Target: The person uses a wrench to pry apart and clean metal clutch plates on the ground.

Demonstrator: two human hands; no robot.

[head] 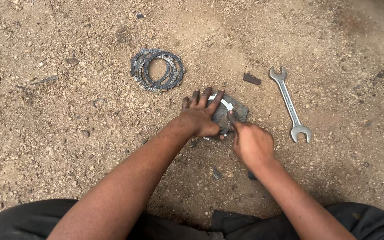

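My left hand point(199, 116) presses down flat on a thin metal ring plate point(226, 106) that lies on a flat grey stone point(238, 112) on the sandy ground, fingers spread over the ring. My right hand point(250, 143) is closed just right of it, index finger pointing onto the ring's near edge; what it holds, if anything, is hidden. A stack of dark toothed ring plates point(158, 70) lies on the dirt behind my left hand.
A silver double open-end spanner point(290, 105) lies on the ground to the right. A small dark rectangular piece point(251, 79) sits near its upper end. Gravel and pebbles cover the dirt. My dark trousers point(23, 222) fill the bottom edge.
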